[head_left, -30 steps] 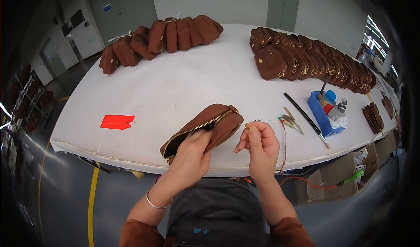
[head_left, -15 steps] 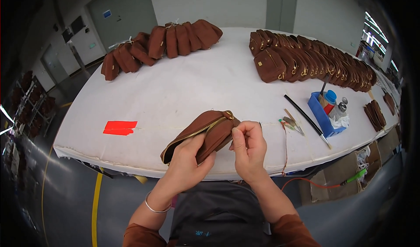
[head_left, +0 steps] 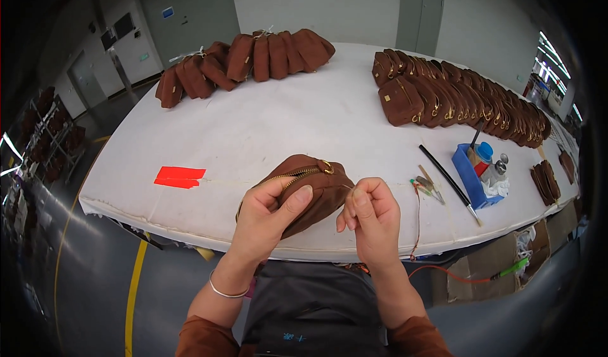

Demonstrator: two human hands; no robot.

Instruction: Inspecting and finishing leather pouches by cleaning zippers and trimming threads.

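A brown zip pouch (head_left: 320, 195) with a brass zip and a gold ring at its end is held over the table's near edge. My left hand (head_left: 266, 214) grips it, fingers inside the partly open zip and thumb pressed on the outer side. Close by the pouch's right end, my right hand (head_left: 373, 218) is closed in a pinch of thumb and forefinger. Something very thin may run from the pinch to the pouch, but it is too small to make out.
Brown pouches (head_left: 278, 56) lie bundled at the far left of the white table (head_left: 266, 119); more pouches (head_left: 456, 94) stand in rows far right. Nearer lie red tape (head_left: 180, 176), a black-handled brush (head_left: 446, 178), small tools (head_left: 427, 189) and a blue bin (head_left: 468, 173) with bottles.
My left thumb has come up onto the pouch's outer side, and the pouch has turned. My right hand has shifted slightly right, still pinched. The whole view has moved a little.
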